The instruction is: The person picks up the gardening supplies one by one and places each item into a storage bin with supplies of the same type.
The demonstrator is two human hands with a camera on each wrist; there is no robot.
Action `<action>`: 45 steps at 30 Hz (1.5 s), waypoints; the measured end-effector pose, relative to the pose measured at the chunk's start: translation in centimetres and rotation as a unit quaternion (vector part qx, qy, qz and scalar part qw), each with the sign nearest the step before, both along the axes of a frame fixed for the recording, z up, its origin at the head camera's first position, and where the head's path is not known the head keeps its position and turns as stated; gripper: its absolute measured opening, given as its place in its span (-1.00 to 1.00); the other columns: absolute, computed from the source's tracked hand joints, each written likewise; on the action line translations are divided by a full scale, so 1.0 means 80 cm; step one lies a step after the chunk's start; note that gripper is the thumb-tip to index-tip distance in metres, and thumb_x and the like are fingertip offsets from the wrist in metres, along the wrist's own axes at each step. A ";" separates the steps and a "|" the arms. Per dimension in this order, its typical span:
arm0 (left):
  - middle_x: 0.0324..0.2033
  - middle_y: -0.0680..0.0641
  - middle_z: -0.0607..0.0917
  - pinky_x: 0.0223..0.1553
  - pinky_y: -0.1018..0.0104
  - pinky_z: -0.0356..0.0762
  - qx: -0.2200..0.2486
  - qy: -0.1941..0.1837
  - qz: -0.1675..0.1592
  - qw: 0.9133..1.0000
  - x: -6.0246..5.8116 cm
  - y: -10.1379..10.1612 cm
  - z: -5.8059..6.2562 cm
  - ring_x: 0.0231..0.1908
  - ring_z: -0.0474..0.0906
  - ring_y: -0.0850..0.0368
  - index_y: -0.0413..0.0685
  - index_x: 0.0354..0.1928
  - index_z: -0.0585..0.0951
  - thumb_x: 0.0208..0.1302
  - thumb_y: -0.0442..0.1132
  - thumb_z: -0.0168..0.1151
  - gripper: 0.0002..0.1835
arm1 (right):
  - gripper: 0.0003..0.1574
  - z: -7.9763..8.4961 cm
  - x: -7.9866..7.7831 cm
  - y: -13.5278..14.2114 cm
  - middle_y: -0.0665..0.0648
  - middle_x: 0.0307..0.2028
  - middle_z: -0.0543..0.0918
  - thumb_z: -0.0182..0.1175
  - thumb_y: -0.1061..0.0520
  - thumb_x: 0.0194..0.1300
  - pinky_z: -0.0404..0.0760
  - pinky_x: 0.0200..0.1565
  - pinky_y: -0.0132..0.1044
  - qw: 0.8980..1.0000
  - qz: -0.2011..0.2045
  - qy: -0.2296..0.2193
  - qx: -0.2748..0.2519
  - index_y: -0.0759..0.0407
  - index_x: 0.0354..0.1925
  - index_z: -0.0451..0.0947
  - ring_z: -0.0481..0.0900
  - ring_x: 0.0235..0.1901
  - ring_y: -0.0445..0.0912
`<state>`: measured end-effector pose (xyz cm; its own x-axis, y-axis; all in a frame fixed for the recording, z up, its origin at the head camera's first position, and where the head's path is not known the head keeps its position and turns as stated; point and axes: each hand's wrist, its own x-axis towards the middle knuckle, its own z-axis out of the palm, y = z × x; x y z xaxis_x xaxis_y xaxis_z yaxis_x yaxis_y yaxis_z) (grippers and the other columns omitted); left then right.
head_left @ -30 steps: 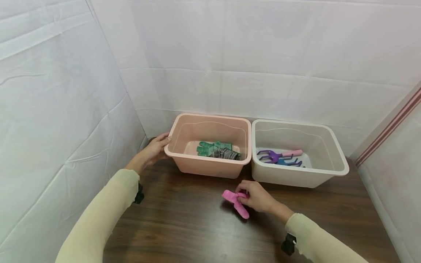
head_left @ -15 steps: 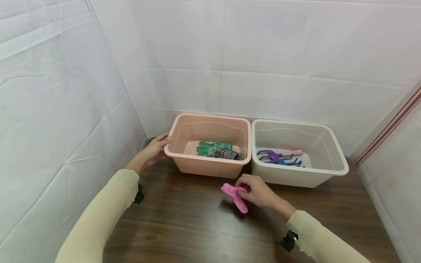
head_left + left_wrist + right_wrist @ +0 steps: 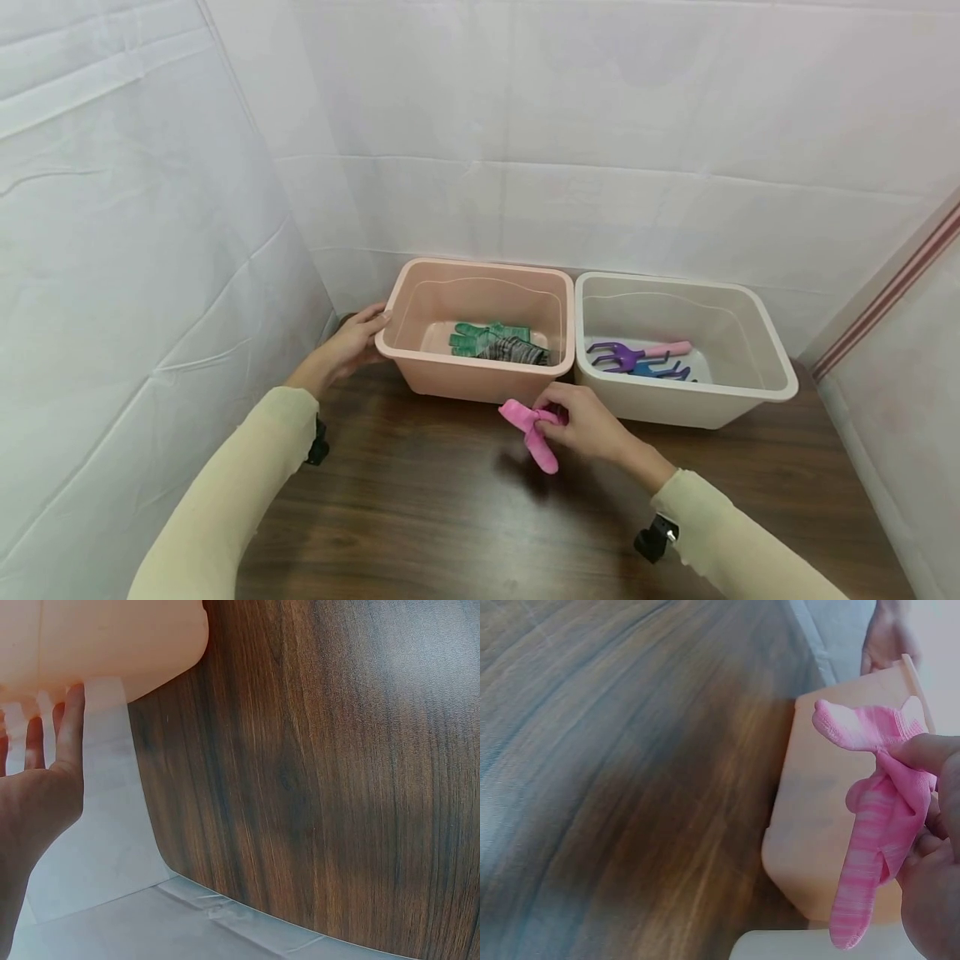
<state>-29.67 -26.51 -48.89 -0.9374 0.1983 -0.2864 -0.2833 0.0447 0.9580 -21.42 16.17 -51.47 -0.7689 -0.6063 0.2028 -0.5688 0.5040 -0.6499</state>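
My right hand (image 3: 588, 421) pinches a pink striped knit glove (image 3: 870, 832) between thumb and fingers. The glove hangs above the table, in front of the place where the two bins meet. At the far left, my left hand (image 3: 352, 342) holds the left end of a peach bin (image 3: 476, 382), a fingertip at its rim. In the left wrist view its fingers (image 3: 71, 731) lie fairly straight against the outer wall; the thumb is hidden there. Inside the peach bin are a green glove (image 3: 465, 340) and a grey striped knit piece (image 3: 513, 351).
A white bin (image 3: 675, 407) stands right beside the peach one. It contains a purple hand rake (image 3: 618, 357) with a pink handle, and a blue one (image 3: 648, 369). Dark wood table (image 3: 420, 500) lies in front; white sheeting (image 3: 600, 150) walls off the back and sides.
My right hand has lifted the pink glove and carried it slightly away from me and leftward, toward the peach bin. My left hand and both bins have stayed where they were.
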 end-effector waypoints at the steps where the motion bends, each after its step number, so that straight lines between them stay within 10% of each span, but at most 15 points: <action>1: 0.62 -0.30 0.15 0.41 -0.36 0.30 0.000 0.000 0.000 1.000 0.000 0.000 0.000 0.52 0.23 -0.33 0.00 0.73 -0.02 0.74 -0.03 -0.09 -0.30 | -0.81 0.002 -0.001 0.000 -0.14 -0.34 0.59 0.54 0.15 0.29 0.55 -0.35 -0.32 1.000 -0.002 0.001 -0.001 -0.06 -0.21 0.70 0.51 -0.34 -0.18; 45: 0.61 -0.29 0.19 0.36 -0.28 0.42 -0.008 -0.004 0.002 1.000 -0.001 0.003 0.000 0.51 0.26 -0.32 0.02 0.72 0.00 0.73 0.01 -0.07 -0.30 | -0.80 0.101 -0.031 -0.015 -0.05 -0.25 0.67 0.48 0.20 0.36 0.68 -0.22 -0.19 0.996 -0.024 0.051 -0.065 0.05 -0.07 0.71 0.56 -0.28 -0.09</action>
<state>-29.79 -26.23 -48.87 -0.9356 0.1907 -0.2972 -0.2914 0.0585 0.9548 -23.93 14.94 -43.38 -0.7681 -0.5326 0.3553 -0.6120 0.4477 -0.6519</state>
